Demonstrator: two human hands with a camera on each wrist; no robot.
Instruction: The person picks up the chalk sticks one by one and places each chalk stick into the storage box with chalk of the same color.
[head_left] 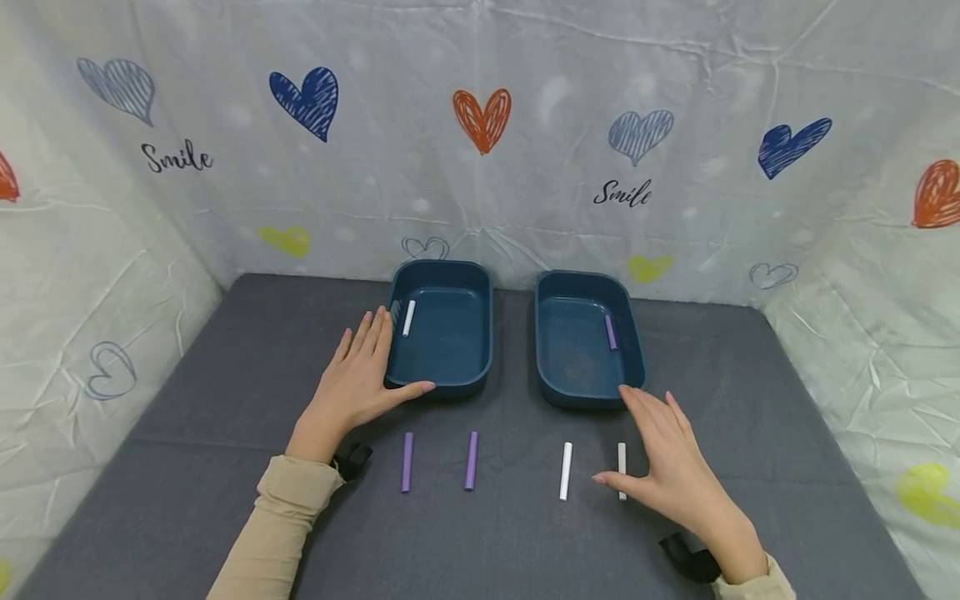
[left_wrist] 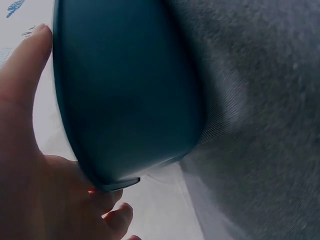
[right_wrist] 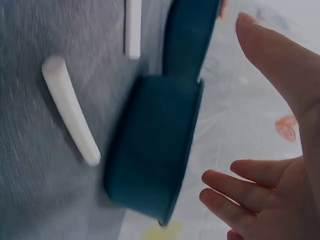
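My left hand (head_left: 356, 375) lies at the near left corner of the left dark blue bin (head_left: 442, 389), fingers straight along its side and thumb along the front rim. That bin has a white chalk stick (head_left: 408, 318) inside. With fingers spread and nothing held, my right hand (head_left: 667, 458) is over a white chalk stick (head_left: 622, 492), partly covering it. Its fingertips come right up to the near right corner of the right bin (head_left: 577, 397), where a purple chalk stick (head_left: 611, 332) lies. Another white chalk stick (head_left: 566, 472) lies left of my right thumb.
Two purple chalk sticks, one on the left (head_left: 407, 462) and one on the right (head_left: 471, 461), lie in front of the left bin. A grey cloth (head_left: 510, 542) covers the table. Behind it hangs a white curtain (head_left: 405, 183) printed with hearts.
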